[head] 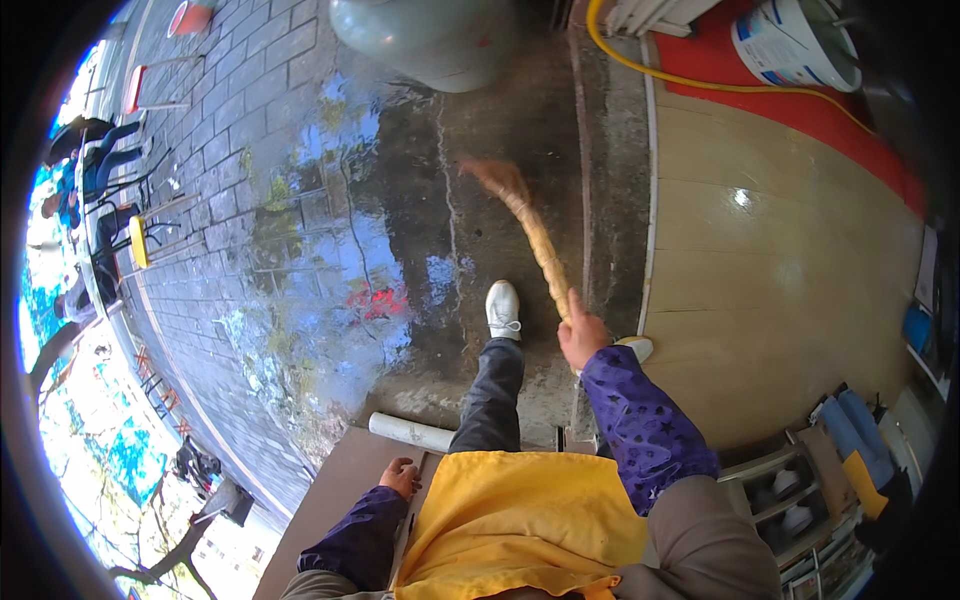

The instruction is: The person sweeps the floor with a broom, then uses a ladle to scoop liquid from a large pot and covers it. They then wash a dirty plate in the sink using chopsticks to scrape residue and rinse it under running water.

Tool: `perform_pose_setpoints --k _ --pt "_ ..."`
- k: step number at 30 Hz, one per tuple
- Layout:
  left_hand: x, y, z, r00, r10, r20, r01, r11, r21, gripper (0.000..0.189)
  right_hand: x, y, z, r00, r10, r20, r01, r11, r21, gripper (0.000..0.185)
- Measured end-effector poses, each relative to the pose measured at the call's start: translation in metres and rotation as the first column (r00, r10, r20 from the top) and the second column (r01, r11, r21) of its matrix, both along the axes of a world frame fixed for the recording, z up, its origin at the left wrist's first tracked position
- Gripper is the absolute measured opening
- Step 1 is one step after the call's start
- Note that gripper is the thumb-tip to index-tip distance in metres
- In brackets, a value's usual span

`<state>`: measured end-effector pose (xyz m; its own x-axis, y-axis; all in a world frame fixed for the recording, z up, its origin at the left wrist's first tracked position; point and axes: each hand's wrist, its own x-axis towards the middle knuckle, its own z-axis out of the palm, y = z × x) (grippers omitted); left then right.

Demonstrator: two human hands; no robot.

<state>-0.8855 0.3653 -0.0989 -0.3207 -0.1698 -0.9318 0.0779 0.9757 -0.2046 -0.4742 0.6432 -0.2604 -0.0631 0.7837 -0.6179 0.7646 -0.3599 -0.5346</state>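
Note:
My right hand (583, 337) is closed around the lower end of a short, curved hand broom (546, 262) with a pale, bound handle. The broom's reddish-brown bristles (499, 176) are blurred above dark, wet concrete (525, 120); whether they touch it I cannot tell. My left hand (401, 478) holds nothing visible, its fingers bent, beside a brown panel (330, 517). A yellow apron (517, 510) covers my lap, and purple star-patterned sleeve covers (645, 427) are on my forearms.
Wet paving lies left. A large grey rounded object (427, 37) stands ahead. Right are a raised tan tiled floor (750, 277), a yellow hose (720, 88) and a white bucket (787, 45). A white pipe (410, 432) lies near my left hand. People sit at far left.

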Motion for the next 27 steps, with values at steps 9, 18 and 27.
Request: perform_pose_setpoints --k 9,18,27 --pt "-0.021 -0.021 0.000 0.994 0.107 -0.031 -0.107 0.994 -0.014 0.038 -0.111 -0.007 -0.049 0.998 0.029 0.046 -0.015 0.961 -0.276 0.070" --pt "-0.037 -0.005 -0.001 0.996 0.093 0.017 -0.094 0.994 0.049 0.038 -0.132 -0.049 0.047 0.971 0.083 -0.224 -0.109 0.988 -0.108 0.061" --pt "-0.012 0.087 0.013 0.990 -0.105 0.089 0.093 0.986 0.136 0.033 0.017 -0.069 0.148 0.981 -0.180 -0.078 0.176 0.983 -0.046 0.060"
